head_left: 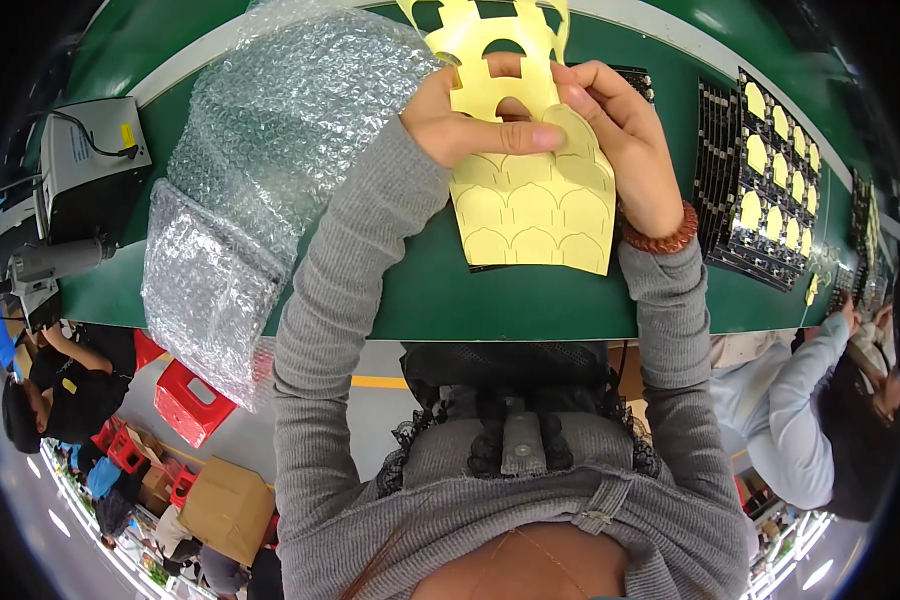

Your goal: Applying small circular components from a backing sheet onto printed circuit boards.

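Above the bench in front of me I hold a yellow die-cut sheet (535,215) with rows of arched outlines. Its upper part has open arch-shaped cut-outs, and the lower rows are still filled in. My left hand (450,125) grips the sheet from the left, thumb laid across its front. My right hand (635,150) is closed on the right edge, fingers bent behind it. One arched yellow piece (576,135) stands slightly off the sheet by the left thumb tip. A dark edge shows under the sheet; what it belongs to is mostly hidden.
Right of my hands lie stacked black circuit boards (770,235) bearing yellow arched pieces. Bubble wrap (280,120) and a wrapped bundle (210,290) cover the green bench's left. A grey machine (95,150) stands at far left. Co-workers sit both sides; a red stool (192,402) is below.
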Demonstrator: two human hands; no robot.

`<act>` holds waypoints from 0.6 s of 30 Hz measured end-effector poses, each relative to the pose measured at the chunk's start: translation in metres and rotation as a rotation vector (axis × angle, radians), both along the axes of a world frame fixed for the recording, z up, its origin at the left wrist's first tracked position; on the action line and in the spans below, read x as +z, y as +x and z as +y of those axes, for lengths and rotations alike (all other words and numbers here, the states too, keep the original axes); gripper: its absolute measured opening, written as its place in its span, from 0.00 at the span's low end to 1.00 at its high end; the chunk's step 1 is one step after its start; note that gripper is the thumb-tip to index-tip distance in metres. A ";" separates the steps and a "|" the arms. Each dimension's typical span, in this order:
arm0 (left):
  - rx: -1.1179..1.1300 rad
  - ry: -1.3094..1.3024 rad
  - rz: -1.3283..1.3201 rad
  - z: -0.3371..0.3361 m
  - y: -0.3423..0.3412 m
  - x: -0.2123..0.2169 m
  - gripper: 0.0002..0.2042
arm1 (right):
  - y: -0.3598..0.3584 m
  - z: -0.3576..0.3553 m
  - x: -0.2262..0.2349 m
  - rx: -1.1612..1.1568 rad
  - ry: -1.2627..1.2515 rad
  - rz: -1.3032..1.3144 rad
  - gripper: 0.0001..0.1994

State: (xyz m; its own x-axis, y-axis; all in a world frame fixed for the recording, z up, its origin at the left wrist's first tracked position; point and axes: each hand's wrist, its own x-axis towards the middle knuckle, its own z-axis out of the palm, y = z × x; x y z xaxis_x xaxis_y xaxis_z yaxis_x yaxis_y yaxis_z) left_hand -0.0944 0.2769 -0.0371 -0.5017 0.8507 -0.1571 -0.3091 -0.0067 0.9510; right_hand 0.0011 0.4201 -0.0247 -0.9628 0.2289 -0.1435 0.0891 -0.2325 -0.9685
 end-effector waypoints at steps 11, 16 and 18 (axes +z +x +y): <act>0.369 -0.033 -0.003 0.003 0.001 0.008 0.13 | 0.000 -0.009 0.010 -0.296 0.682 0.446 0.17; 0.340 -0.043 0.020 0.000 0.003 0.012 0.15 | 0.003 -0.009 0.002 -0.243 0.563 0.286 0.19; 0.326 -0.120 -0.023 -0.002 0.001 0.009 0.15 | 0.001 -0.010 -0.001 -0.230 0.602 0.438 0.19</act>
State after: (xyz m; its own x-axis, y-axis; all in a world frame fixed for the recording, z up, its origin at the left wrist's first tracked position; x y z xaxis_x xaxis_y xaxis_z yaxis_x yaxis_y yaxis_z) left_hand -0.0930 0.2749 -0.0277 -0.7391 0.6212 -0.2603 -0.3302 0.0025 0.9439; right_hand 0.0026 0.4104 -0.0259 -0.8219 0.3479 0.4511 -0.3173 0.3782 -0.8697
